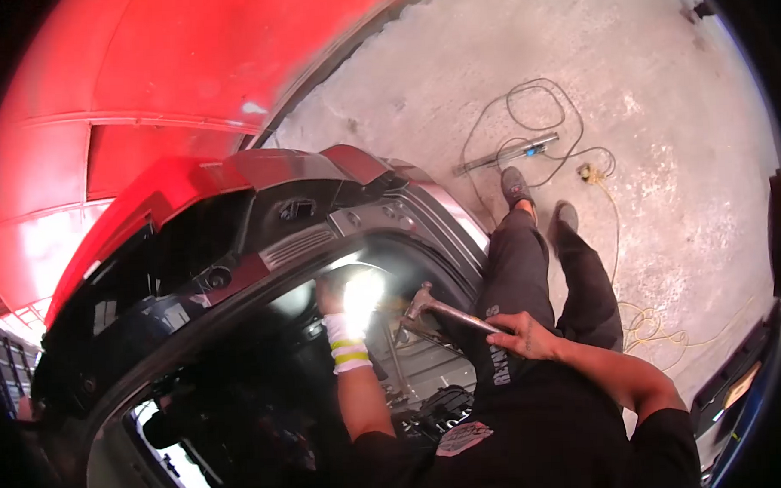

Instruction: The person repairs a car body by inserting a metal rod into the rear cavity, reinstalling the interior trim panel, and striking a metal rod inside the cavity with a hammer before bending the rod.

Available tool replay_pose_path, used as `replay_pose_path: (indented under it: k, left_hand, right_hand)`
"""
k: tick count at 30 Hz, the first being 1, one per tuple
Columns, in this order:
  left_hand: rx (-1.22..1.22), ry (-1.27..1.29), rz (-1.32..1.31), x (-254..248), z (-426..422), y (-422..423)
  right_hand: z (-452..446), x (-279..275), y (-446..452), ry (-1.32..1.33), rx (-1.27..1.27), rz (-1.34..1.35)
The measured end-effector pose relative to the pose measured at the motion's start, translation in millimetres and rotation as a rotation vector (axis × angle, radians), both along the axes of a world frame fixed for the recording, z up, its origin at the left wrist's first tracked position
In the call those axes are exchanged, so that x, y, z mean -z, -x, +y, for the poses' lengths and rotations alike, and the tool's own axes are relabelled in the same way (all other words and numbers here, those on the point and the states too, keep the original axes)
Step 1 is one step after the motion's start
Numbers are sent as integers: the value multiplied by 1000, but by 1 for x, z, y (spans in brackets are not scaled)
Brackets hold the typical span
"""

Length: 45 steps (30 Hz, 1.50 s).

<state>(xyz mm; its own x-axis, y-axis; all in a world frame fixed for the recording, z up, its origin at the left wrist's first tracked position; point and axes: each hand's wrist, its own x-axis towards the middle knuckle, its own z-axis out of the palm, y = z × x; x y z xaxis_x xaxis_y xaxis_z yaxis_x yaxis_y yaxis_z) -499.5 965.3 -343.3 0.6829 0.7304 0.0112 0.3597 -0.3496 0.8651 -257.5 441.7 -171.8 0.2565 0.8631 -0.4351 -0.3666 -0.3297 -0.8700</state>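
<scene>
My right hand point(529, 336) is closed around the handle of a hammer point(451, 312), near my right thigh. The hammer's metal head points up and left, over the dark car opening. My left hand point(329, 296) reaches inside the opening, beside the rim of the car body point(296, 254). A white wrist covering with yellow bands point(349, 352) wraps that wrist. A very bright work light point(363, 295) glares right beside the left hand. Its glare and the shadow hide the fingers, so I cannot make out what they hold. Below the hammer lie metal parts or tools point(403, 355), partly hidden.
A red panelled wall or curtain point(178, 62) stands behind the car. On the concrete floor point(653, 131) lie a long light bar point(508, 153), a looped dark cable point(566, 92) and a yellow cord point(616, 236), close to my feet.
</scene>
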Motion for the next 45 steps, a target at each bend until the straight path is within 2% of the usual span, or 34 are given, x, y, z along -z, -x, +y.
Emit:
replay_pose_path:
  k: [1, 3, 5, 7, 9, 11, 13, 15, 17, 20, 23, 29, 32, 34, 35, 36, 37, 38, 39, 40, 42, 44, 45]
  left_hand:
    - [-75, 117, -53, -16, -15, -14]
    - [-294, 310, -123, -35, -32, -28]
    - [-425, 318, -106, -40, -39, -32]
    - [-411, 176, -50, -48, -52, -43]
    - [-493, 279, -122, -53, -55, -40]
    - [-661, 627, -338, -53, -54, -34]
    - [-1294, 591, -47, -76, -39, -99]
    - [-1361, 624, -31, -86, -44, -107]
    - [-866, 711, -314, -95, -72, -61]
    - [-700, 849, -336, -86, -59, -41]
    - [-755, 785, -299, -105, -74, -62]
    - [-540, 831, -363, -76, -54, -41]
    - [-715, 825, -282, -88, -64, -56]
    - [-733, 813, -294, -74, -63, -48]
    - [-598, 770, -351, -43, -48, -26]
    - [-700, 764, -365, -22, -39, -14]
    - [-672, 526, -290, 14, -32, -3]
    - [-619, 318, -258, 25, -36, 1]
    - [-584, 104, -222, 36, -40, 5]
    - [-524, -84, -231, 22, -53, -3]
    - [-550, 18, -359, 2, -67, -15]
    - [-686, 605, -620, -6, -68, -27]
    - [-696, 586, -527, -9, -69, -29]
  right_hand:
    - [5, -27, -16, 98, -25, 162]
    - [6, -18, -16, 84, 8, 259]
    - [7, -13, -14, 79, 28, 320]
    - [7, -14, -17, 83, 32, 341]
    - [7, -11, -16, 81, 17, 334]
    - [9, -10, -17, 89, 5, 340]
    - [10, -13, -19, 105, -9, 360]
    - [11, -12, -17, 101, -22, 322]
    - [13, -13, -15, 112, -23, 304]
    - [14, -15, -10, 131, -10, 312]
    - [17, -15, -8, 116, -11, 310]
    - [21, -19, -8, 116, -14, 248]
    - [21, -19, -2, 134, 4, 239]
    - [22, -17, 1, 155, 0, 211]
    - [26, -27, 1, 151, 14, 211]
    - [26, -30, 4, 154, 15, 206]
    - [28, -32, 6, 153, 20, 197]
    - [30, -33, 7, 152, 29, 186]
    - [31, -36, 8, 163, 16, 167]
    - [32, -37, 10, 168, 16, 160]
    - [32, -35, 14, 179, 27, 144]
    - [33, -30, 17, 197, 23, 127]
    - [34, -32, 17, 207, 22, 119]
